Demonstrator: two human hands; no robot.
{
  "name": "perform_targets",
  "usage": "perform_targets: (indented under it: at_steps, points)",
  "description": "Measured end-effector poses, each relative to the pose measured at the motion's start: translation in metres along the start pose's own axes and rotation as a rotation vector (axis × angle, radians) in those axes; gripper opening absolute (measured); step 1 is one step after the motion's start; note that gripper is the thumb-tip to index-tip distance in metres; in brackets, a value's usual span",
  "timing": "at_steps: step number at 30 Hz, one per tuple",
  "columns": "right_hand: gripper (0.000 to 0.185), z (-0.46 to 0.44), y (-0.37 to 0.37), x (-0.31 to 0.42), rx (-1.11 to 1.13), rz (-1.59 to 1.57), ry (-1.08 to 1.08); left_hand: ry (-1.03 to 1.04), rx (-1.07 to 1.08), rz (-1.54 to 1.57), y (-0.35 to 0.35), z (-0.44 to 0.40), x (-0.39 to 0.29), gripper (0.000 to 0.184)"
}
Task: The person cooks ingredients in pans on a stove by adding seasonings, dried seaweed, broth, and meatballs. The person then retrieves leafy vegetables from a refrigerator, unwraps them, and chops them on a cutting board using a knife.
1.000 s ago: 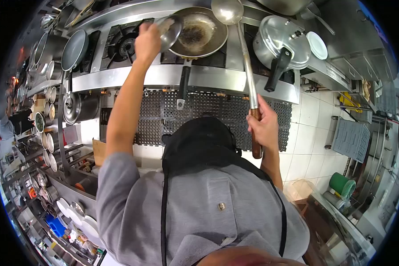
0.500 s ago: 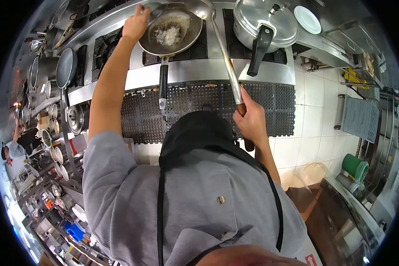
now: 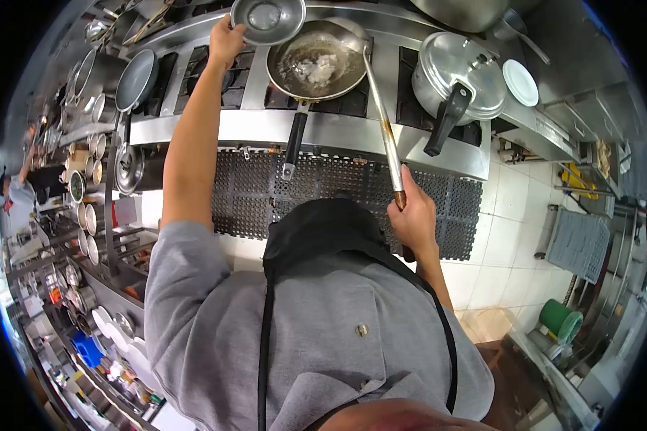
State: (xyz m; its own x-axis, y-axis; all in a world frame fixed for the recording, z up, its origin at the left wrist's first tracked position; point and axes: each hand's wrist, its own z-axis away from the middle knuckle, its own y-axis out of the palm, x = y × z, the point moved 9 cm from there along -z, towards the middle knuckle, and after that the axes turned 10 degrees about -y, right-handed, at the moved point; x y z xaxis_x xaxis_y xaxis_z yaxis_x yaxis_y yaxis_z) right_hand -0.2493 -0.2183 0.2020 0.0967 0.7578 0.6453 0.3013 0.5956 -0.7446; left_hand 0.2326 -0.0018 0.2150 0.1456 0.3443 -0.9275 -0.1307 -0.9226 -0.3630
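Observation:
My left hand is closed on the rim of a metal bowl, held beside and partly above the far left edge of a frying pan. A little clear liquid seems to be left in the bowl. In the pan lies a pale, whitish clump in shallow liquid. My right hand is wrapped around the wooden handle of a long metal ladle. The ladle's head is at the pan's far right edge; whether it touches the pan I cannot tell. The pan sits on a burner, its black handle towards me.
A lidded pressure cooker stands on the stove to the right, with a white plate beyond it. Another frying pan is at the left. A black perforated mat covers the floor before the stove. A co-worker stands far left.
The bowl has turned from tipped to nearly level, its inside now showing. The ladle's head has come lower, to the pan's right side. The whole view has shifted, with more of the stove's back visible.

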Motion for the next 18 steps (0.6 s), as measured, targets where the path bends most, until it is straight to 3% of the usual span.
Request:
perform_targets:
  at_steps: [3, 5, 7, 8, 10, 11, 13, 14, 15, 18]
  points:
    - [0.066, 0.001, 0.0, 0.003, 0.006, -0.013, 0.009, -0.042, -0.144, 0.204, -0.042, 0.012, 0.035, 0.015]
    - [0.068, -0.003, 0.003, -0.002, 0.004, -0.245, 0.115, -0.102, -0.268, 0.341, -0.09, 0.044, 0.056, 0.01]
    - [0.066, -0.003, 0.014, -0.01, -0.05, -0.337, -0.007, -0.174, -0.368, 0.409, -0.146, 0.098, 0.079, 0.008]
    - [0.066, -0.007, 0.018, -0.008, -0.007, -0.497, 0.105, -0.266, -0.426, 0.39, -0.178, 0.129, 0.104, 0.007]
    - [0.062, -0.021, 0.033, 0.007, 0.147, -0.716, 0.24, -0.371, -0.557, 0.447, -0.245, 0.203, 0.183, 0.006]
    - [0.062, -0.028, 0.042, 0.019, 0.215, -0.784, 0.214, -0.555, -0.691, 0.274, -0.281, 0.253, 0.219, 0.01]
    - [0.062, -0.052, 0.063, 0.047, 0.29, -0.844, 0.15, -0.795, -0.865, 0.23, -0.328, 0.365, 0.238, 0.016]
    - [0.064, -0.063, 0.074, 0.063, 0.347, -0.866, 0.147, -0.811, -1.026, 0.192, -0.35, 0.424, 0.245, 0.017]
    - [0.066, -0.074, 0.085, 0.082, 0.372, -0.892, 0.086, -0.8, -1.159, 0.387, -0.364, 0.479, 0.265, 0.015]
    - [0.07, -0.099, 0.143, 0.142, 0.703, -0.947, -0.041, -0.846, -1.479, 0.575, -0.413, 0.617, 0.259, 0.008]
